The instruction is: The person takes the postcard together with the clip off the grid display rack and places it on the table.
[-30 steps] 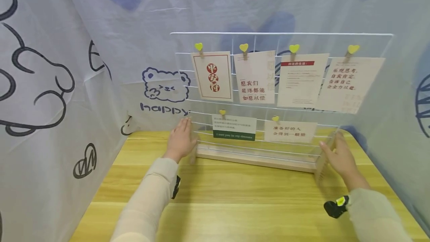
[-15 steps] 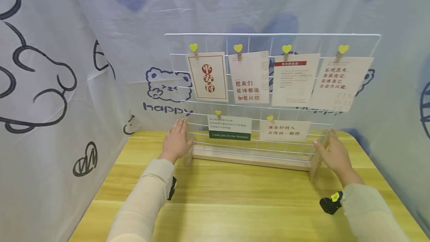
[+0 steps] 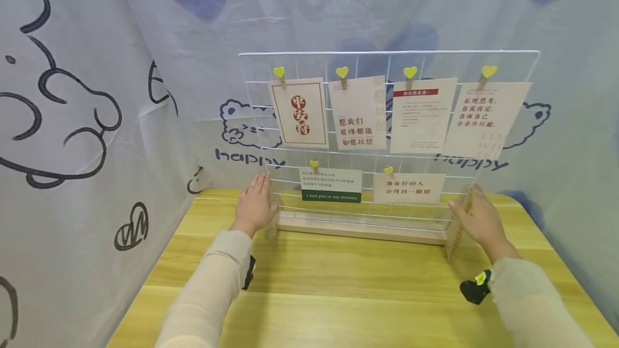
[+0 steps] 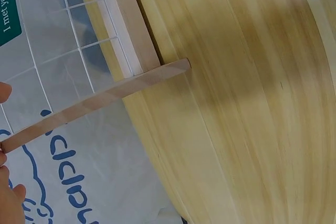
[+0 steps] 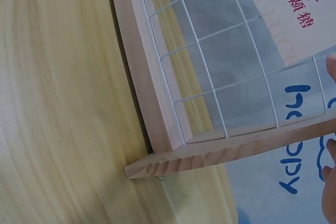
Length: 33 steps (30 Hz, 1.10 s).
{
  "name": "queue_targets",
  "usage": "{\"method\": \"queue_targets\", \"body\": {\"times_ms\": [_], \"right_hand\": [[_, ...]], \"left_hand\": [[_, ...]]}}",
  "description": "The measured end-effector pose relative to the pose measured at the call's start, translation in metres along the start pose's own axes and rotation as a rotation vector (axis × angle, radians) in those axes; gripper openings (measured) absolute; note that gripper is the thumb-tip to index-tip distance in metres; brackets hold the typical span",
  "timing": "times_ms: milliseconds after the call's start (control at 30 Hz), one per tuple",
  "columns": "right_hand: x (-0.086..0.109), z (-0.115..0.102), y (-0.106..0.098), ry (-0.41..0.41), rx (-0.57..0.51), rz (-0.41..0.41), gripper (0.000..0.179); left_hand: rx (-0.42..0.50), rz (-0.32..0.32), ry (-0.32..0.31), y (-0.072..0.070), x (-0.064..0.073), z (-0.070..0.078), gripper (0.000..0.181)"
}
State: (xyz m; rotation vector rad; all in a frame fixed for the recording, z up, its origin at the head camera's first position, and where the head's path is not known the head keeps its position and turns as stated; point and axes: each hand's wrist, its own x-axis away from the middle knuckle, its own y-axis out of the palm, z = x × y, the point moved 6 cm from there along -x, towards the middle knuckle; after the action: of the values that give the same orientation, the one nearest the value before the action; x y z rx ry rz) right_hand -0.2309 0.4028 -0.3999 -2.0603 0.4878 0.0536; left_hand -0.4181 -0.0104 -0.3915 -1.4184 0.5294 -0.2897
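A white wire grid rack (image 3: 389,52) stands upright on the table, with a wooden crossbar (image 3: 362,228) along its bottom. My left hand (image 3: 255,205) grips its left wooden side board (image 4: 94,100), thumb on the inner face and fingers outside. On the other end, my right hand (image 3: 483,224) holds the right wooden side board (image 5: 236,148) the same way. Yellow heart clips (image 3: 410,72) hang several paper cards (image 3: 423,117) in an upper row. Two smaller cards, one with a green band (image 3: 331,196), hang lower down.
The rack sits near the far edge of a yellow wood-grain table (image 3: 300,294). Behind it and on both sides hangs pale cloth (image 3: 159,26) printed with hearts and cartoon bears. Black wrist cameras (image 3: 475,287) sit at both cuffs.
The rack has shifted left across the table with both hands on it, mostly in the first half second. The head view has turned slightly left. The grips stay the same.
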Motion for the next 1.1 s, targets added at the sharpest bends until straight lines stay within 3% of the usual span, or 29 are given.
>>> {"method": "queue_targets", "body": {"times_ms": [267,667,1100], "right_hand": [[-0.0005,0.0001,-0.0001,-0.018,0.035,0.014,0.075],[-0.0049,0.0022,0.0020,0.026,0.042,-0.012,0.079],[-0.0068,0.0030,0.0041,0.040,0.011,-0.028,0.080]], "left_hand": [[0.051,-0.010,-0.019,0.0038,0.0009,-0.0015,0.073],[0.136,0.005,-0.056,0.0031,0.0003,-0.0008,0.069],[0.144,0.022,-0.042,0.0002,0.0041,-0.0050,0.068]]}}
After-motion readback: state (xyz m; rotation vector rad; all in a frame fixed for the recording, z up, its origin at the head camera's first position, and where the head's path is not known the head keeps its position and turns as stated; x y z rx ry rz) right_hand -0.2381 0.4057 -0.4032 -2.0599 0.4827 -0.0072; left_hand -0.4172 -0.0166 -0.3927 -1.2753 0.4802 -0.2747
